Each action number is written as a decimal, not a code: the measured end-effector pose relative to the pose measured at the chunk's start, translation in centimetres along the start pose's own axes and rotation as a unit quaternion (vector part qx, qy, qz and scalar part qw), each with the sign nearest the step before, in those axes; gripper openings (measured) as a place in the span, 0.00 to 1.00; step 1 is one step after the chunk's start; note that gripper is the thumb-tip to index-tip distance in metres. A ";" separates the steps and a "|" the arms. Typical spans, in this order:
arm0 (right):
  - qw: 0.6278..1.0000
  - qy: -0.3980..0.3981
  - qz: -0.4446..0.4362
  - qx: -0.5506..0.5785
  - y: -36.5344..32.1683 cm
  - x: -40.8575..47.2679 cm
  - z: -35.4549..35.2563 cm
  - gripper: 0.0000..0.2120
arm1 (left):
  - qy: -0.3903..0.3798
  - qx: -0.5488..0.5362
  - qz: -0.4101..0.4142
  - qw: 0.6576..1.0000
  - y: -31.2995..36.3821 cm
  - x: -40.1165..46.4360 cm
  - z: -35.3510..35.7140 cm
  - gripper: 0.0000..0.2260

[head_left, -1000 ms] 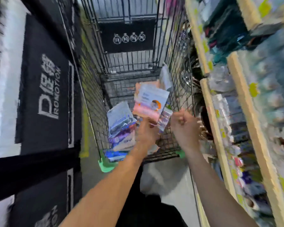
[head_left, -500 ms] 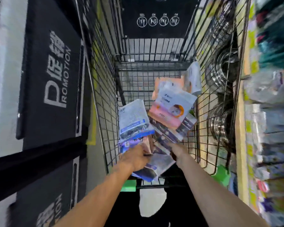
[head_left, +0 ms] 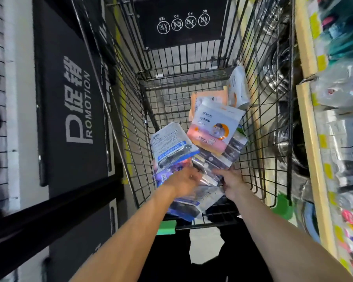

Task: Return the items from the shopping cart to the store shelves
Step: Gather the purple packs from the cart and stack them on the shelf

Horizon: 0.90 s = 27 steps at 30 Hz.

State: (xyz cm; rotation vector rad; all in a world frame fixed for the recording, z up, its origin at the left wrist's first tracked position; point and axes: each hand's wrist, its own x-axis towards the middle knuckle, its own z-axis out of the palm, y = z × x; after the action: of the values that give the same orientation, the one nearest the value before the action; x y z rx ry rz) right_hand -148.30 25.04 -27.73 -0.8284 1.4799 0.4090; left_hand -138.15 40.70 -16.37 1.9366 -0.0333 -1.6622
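A black wire shopping cart (head_left: 259,123) fills the middle of the view and holds several flat packets. On top lies a white and pink packet (head_left: 214,129), and to its left a white and blue packet (head_left: 171,145). A dark striped packet (head_left: 230,149) and a crumpled silver packet (head_left: 207,181) sit below them. My left hand (head_left: 182,183) reaches into the pile, its fingers curled onto the silver packet over a purple packet (head_left: 165,176). My right hand (head_left: 231,181) lies against the near edge of the dark striped packet, its fingertips buried among the packets.
Store shelves (head_left: 312,129) with yellow price tags and bagged goods run along the right, close to the cart. Steel bowls (head_left: 281,78) show through the cart's right wall. A black promotion stand (head_left: 75,102) is on the left. A white packet (head_left: 237,88) leans in the cart's far right corner.
A second ago my left hand held the white and pink packet above the cart and my right hand hovered closed beside it. Both hands are now down in the pile, and that packet lies on top.
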 end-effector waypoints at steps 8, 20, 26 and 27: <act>0.999 -0.012 0.026 0.031 2.1 0.2 1.1 0.11 | 0.029 -0.122 -0.083 0.989 -2.2 -1.5 -2.1 0.12; 0.988 0.041 -0.063 -0.138 0.0 -0.7 1.6 0.41 | 0.103 -0.126 -0.013 0.987 -3.3 -2.4 0.1 0.06; 0.934 0.124 -0.254 -0.217 -4.2 -7.7 -0.5 0.21 | 0.141 -0.189 0.019 0.972 -2.0 -3.1 -1.2 0.03; 0.932 0.112 -0.271 -0.212 -4.6 -8.9 -0.7 0.20 | 0.167 -0.193 0.024 0.967 -1.8 -2.9 -1.8 0.05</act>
State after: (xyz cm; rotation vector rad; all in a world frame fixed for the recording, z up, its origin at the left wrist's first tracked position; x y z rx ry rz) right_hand -146.41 23.61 -17.99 -1.6255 1.3098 0.2187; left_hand -137.76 44.03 -14.43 1.8631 0.3459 -1.1840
